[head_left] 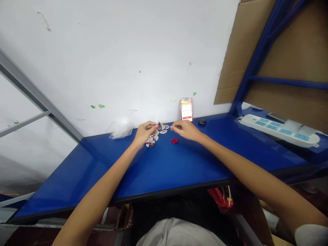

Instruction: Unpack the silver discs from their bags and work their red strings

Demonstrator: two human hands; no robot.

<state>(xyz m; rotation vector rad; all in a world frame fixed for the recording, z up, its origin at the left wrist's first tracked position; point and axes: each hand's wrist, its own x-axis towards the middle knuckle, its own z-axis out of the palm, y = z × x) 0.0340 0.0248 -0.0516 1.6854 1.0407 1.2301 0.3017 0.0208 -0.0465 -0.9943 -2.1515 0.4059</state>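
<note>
left hand point(146, 132) pinches disc point(160, 126); right hand point(185, 130) closed, load unclear; red strings point(174, 140) at its 7 o'clock. probably stringing; next needs alignment.

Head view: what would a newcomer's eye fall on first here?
Probably the small red bundle, bright on the blue table, just nearer the person than the right hand. Next come the pale round discs, scattered by the left hand, which seems to pinch one on edge. Behind the hands, the lit phone stands upright near the white wall.
</note>
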